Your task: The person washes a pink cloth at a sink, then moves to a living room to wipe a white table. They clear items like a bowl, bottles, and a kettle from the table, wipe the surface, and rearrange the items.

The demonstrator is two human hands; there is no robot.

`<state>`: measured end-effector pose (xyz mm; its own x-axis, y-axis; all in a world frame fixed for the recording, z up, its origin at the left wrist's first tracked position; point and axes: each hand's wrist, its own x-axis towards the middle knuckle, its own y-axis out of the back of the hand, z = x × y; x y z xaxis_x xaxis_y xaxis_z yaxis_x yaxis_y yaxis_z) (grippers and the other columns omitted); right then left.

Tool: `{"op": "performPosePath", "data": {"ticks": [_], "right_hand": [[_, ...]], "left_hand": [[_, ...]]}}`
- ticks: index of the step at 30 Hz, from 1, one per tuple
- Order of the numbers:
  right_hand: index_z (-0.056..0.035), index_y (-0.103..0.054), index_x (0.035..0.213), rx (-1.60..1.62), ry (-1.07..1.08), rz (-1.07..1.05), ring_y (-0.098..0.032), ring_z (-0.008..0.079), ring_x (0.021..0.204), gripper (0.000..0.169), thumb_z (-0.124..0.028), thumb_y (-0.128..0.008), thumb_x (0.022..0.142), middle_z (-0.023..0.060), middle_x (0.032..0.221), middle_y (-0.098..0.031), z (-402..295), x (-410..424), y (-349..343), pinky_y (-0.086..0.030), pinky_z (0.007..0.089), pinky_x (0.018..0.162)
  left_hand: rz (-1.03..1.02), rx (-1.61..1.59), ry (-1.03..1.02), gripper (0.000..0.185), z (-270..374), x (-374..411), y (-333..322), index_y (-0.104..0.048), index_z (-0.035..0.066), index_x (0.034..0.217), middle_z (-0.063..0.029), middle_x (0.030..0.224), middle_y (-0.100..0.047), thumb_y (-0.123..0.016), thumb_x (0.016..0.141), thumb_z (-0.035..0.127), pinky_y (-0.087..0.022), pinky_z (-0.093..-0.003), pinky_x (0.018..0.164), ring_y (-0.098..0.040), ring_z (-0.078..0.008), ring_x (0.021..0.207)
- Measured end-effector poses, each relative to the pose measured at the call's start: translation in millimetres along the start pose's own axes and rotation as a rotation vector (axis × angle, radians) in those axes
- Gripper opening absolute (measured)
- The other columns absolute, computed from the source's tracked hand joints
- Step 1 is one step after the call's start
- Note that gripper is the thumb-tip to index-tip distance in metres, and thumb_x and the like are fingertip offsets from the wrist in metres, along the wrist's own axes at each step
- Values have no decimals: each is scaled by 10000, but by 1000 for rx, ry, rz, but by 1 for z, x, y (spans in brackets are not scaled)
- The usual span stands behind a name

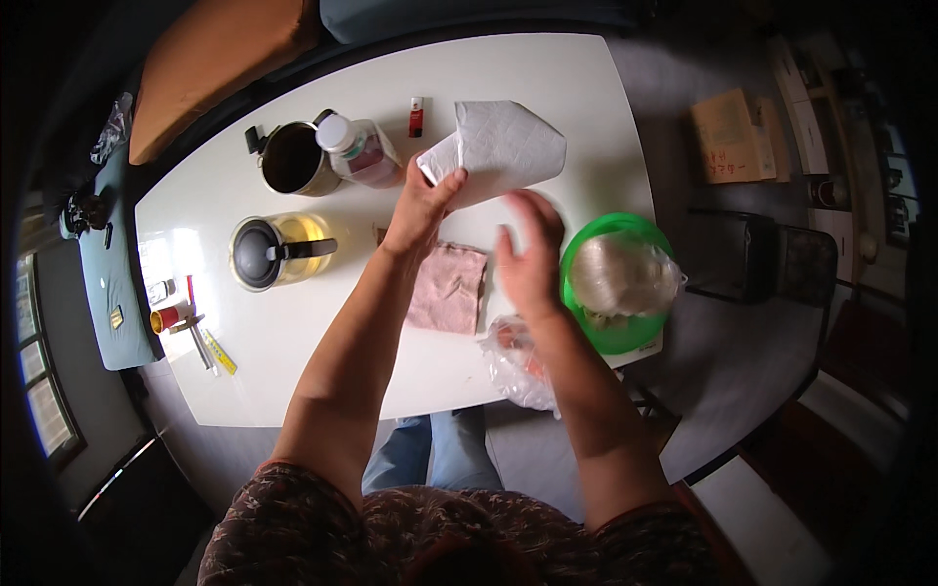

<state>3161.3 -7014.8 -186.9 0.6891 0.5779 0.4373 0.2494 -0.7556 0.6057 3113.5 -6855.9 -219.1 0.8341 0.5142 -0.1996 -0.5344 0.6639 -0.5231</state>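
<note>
In my left hand point(429, 201) is a sheet of white embossed paper point(506, 143), loosely folded over and raised above the table. The thumb lies on its near side. My right hand point(531, 249) is motion-blurred, just below the paper's right part, with fingers apart and nothing visible in it. A folded pink cloth point(448, 289) lies on the white table point(308, 373) beneath my hands. Near my right forearm, a clear plastic bag point(513, 370) holds reddish-orange things. A green basin point(623, 340) right of my right hand holds a plastic-wrapped pale bundle point(619, 275).
A lidded pitcher of yellow liquid point(300, 245), an open metal container point(297, 157), a white-capped bottle point(366, 157) and a red-and-white tube point(416, 117) stand or lie left and beyond. A red-and-gold cylinder point(165, 319) lies near pens. Cardboard point(725, 139) and a chair point(777, 256) are at right.
</note>
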Motion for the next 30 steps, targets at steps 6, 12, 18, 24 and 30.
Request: {"op": "performPosePath", "data": {"ticks": [6,12,18,24,30], "right_hand": [[-30,-396,1351,920,-930,-79,-487,195,1157,537,-120,-612,867,105,1217,-551,-44,-14,82,-329,345,1008],[-1,-528,1238,1049,-672,-365,-537,125,1063,375,-35,-583,869,51,1176,-582,-124,-75,107,-414,288,928],[-39,-595,1144,109,-138,-633,-556,223,1049,406,71,-586,754,92,1146,-564,-239,-119,150,-448,309,893],[-59,-541,1172,696,-793,-550,-580,128,918,298,-190,-590,909,83,1118,-579,-304,-173,159,-475,265,772],[-72,-514,1212,1222,-1099,-493,-581,216,1031,419,-328,-615,896,77,1139,-583,-361,-227,132,-495,380,850]], "left_hand": [[-184,453,-215,836,101,-115,9,-392,17,1234,-61,1150,-478,-850,628,367,-422,-304,912,-487,-163,1069],[-95,277,-136,740,147,-220,45,-408,34,1248,-55,1118,-516,-760,744,444,-412,-298,908,-489,-159,1044],[161,-31,188,793,177,-324,62,-253,77,1408,-110,1317,-448,-489,872,611,-365,-445,1013,-434,-244,1225],[124,-123,266,720,192,-416,75,-370,37,1343,-123,1296,-469,-503,884,576,-371,-407,1010,-467,-238,1188],[-41,77,220,657,198,-482,79,-432,-22,1235,-123,1217,-512,-548,886,522,-342,-309,995,-462,-189,1150]]}}
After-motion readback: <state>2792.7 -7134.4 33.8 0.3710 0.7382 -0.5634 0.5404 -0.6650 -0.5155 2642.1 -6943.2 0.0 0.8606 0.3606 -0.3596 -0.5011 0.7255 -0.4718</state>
